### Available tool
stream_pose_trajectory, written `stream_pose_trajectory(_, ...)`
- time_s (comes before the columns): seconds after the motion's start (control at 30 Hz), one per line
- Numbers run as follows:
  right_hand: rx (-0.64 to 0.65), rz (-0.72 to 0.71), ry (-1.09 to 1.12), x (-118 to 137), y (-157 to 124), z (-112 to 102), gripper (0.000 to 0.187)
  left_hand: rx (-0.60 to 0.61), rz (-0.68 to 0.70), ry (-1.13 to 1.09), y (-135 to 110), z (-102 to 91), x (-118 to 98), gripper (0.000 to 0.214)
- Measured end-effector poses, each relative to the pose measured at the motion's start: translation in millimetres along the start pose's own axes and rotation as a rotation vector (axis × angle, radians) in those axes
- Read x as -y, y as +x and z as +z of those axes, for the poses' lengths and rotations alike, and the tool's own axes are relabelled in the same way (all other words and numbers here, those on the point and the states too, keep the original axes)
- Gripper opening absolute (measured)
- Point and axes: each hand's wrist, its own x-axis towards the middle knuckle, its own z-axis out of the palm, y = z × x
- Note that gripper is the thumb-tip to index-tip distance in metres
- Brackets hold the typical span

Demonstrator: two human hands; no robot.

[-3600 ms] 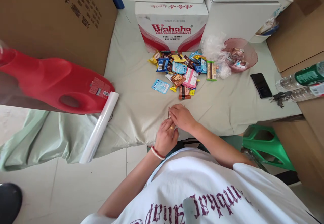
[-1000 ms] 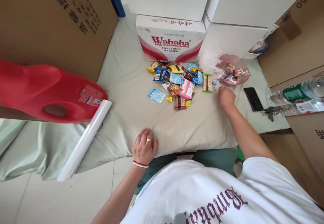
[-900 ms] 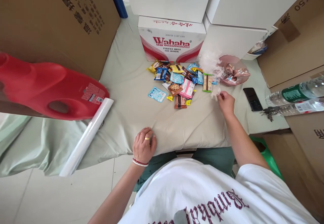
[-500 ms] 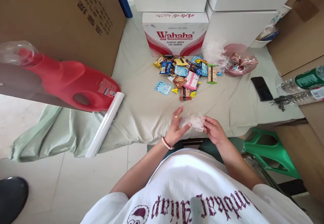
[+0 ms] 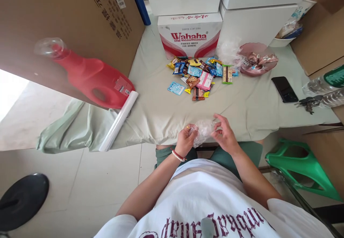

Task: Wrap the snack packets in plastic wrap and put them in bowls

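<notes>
A crumpled piece of clear plastic film hangs between my hands at the table's front edge. My left hand is closed on its left side, thumb pressed against the fingers. Beside the film's right edge, my right hand has its fingers spread; whether a fingertip touches the film I cannot tell. Farther back lies a heap of small wrapped snacks, in blue, brown, yellow and pink packets. A pink translucent bowl with brown packets stands to their right, a bunch of clear plastic against it.
Behind the snacks stands a Wahaha water carton. At left are a red jug and a roll of clear film jutting over the edge. A phone, keys and plastic bottles lie at right, above a green stool.
My left hand has closed on the plastic film, its fingers extended before. My right hand has let go its pinch and spread its fingers. The camera view has shifted slightly.
</notes>
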Motion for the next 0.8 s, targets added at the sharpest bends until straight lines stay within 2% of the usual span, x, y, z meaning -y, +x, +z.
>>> stream_pose_trajectory(0.03,0.083,-0.038,-0.064,0.6,-2.6,0.2,0.061,-0.001,0.012,0.024,-1.3,-0.9,2.5,0.046)
stream_pose_trajectory(0.1,0.164,-0.050,-0.143,-1.5,-7.1,0.0,0.039,-0.018,0.033,0.058,-2.1,-4.2,6.7,0.048)
stream_pose_trajectory(0.17,0.104,0.003,-0.092,-8.2,-10.9,-3.4,0.023,-0.045,0.045,0.077,-0.5,-9.3,10.0,0.051)
stream_pose_trajectory(0.33,-0.136,0.199,0.340,-24.1,-20.1,-27.5,0.030,-0.082,0.004,-0.018,7.2,-20.1,18.6,0.060)
stream_pose_trajectory(0.5,-0.200,0.302,0.480,-24.5,-25.1,-48.3,0.036,-0.130,-0.011,-0.084,10.3,-21.1,28.8,0.059)
stream_pose_trajectory(0.63,-0.242,0.214,0.359,-31.8,-25.9,-56.6,0.031,-0.174,0.002,-0.086,8.7,-25.9,24.0,0.054)
stream_pose_trajectory(0.8,-0.319,0.042,0.264,-33.1,-23.2,-54.1,0.028,-0.142,0.076,-0.201,7.7,-32.6,2.8,0.050)
